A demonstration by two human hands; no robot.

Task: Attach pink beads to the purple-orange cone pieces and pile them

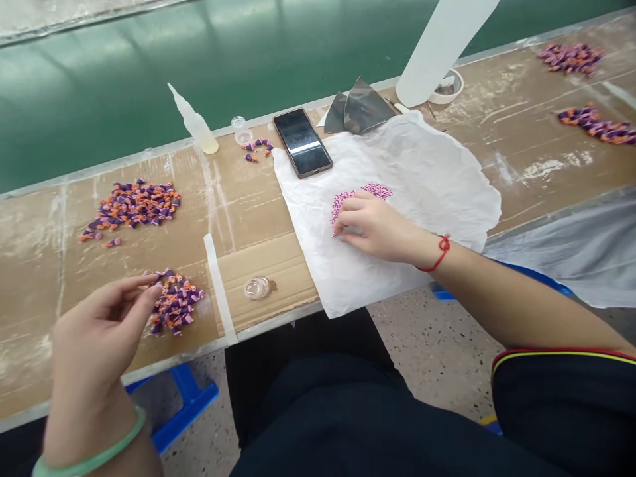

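My left hand [99, 324] is at the edge of a near pile of small purple, orange and pink cone-shaped pieces [176, 308]. Its thumb and index finger come close together in a pinch; anything between them is too small to make out. My right hand [370, 222] lies over a heap of tiny pink and white beads [375, 191] on a white sheet [422, 159]. The fingers curl down, with the tips brought together at the heap's left edge, and whatever they grip is hidden. A small clear round cup [257, 287] stands between the hands, near the table's front edge.
Another pile of purple and orange cones [136, 204] lies farther left. Along the back are a squeeze bottle [196, 126], a clear lidded cup [242, 131], a phone [303, 142], dark sheet pieces [365, 109] and a tape roll [450, 89]. More piles [571, 59] lie at right.
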